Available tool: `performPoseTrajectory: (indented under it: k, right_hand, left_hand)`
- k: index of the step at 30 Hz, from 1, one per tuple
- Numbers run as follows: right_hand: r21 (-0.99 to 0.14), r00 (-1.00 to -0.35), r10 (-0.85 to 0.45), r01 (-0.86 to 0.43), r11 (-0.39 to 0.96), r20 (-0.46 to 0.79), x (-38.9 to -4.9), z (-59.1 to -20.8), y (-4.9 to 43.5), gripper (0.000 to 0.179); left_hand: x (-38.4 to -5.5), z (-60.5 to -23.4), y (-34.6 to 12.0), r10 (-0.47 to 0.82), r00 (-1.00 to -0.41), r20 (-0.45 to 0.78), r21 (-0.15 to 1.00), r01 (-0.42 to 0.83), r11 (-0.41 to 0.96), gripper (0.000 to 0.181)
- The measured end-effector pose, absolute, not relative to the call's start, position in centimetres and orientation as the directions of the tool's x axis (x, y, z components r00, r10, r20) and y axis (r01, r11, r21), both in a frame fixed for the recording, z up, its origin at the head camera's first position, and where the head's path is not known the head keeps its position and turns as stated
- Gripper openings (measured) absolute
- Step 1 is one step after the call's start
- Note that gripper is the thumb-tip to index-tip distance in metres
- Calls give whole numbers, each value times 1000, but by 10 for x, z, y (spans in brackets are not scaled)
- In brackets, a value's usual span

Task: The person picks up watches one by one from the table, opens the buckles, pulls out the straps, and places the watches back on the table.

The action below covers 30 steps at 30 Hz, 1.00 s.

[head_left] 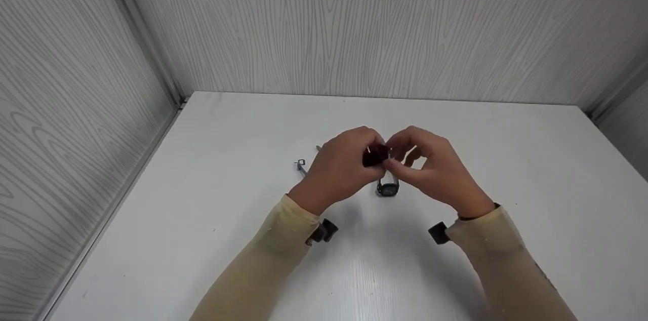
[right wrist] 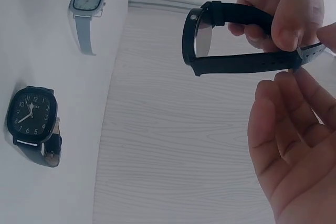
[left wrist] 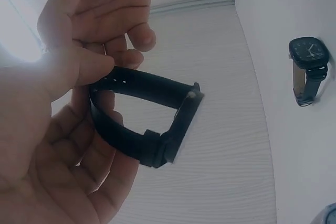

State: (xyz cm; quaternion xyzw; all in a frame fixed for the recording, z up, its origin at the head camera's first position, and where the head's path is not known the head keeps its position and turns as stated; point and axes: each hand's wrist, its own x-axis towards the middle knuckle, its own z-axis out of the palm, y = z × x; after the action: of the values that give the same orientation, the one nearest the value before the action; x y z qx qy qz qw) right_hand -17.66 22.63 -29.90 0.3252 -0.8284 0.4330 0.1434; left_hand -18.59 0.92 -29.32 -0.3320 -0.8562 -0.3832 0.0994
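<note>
Both hands hold a black wristwatch (head_left: 375,155) above the table, its strap closed into a loop. My left hand (head_left: 344,166) grips the strap, with the thumb pressed on it in the left wrist view. My right hand (head_left: 430,166) pinches the strap's free end between thumb and fingers, as the right wrist view shows. The held watch's case (right wrist: 190,36) is turned edge-on, away from the palms. Just below the hands, a watch with a black rounded-square dial (right wrist: 32,111) lies on the table.
A watch with a pale dial (right wrist: 86,1) and grey strap lies on the white table (head_left: 202,169), partly behind the left hand in the head view. Wood-grain panels (head_left: 324,22) enclose the table at the back and sides. Small black devices (head_left: 439,233) sit at the wrists.
</note>
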Motion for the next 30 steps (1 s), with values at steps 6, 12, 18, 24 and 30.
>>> performPoseTrajectory:
  k: [6, 12, 18, 24, 30]
  right_hand:
    - [-613, -758, -408, -651, 448, 508, -175, -299, 226, 23]
    - [-564, -728, -432, -685, 461, 532, -176, -300, 225, 21]
    - [-560, -697, -447, -717, 415, 561, -178, -300, 226, 22]
    - [-549, -697, -436, -717, 429, 570, -177, -299, 227, 22]
    - [-545, -691, -437, -723, 424, 576, -178, -300, 227, 24]
  left_hand:
    - [-186, -294, 10, 496, -748, 442, 553, 662, 506, 16]
    - [-184, -295, 10, 495, -736, 461, 546, 675, 496, 11]
    - [-184, -295, 10, 476, -746, 467, 580, 664, 471, 7]
    - [-184, -295, 12, 459, -756, 467, 599, 652, 465, 6]
    - [-184, -296, 13, 443, -765, 468, 604, 642, 471, 8]
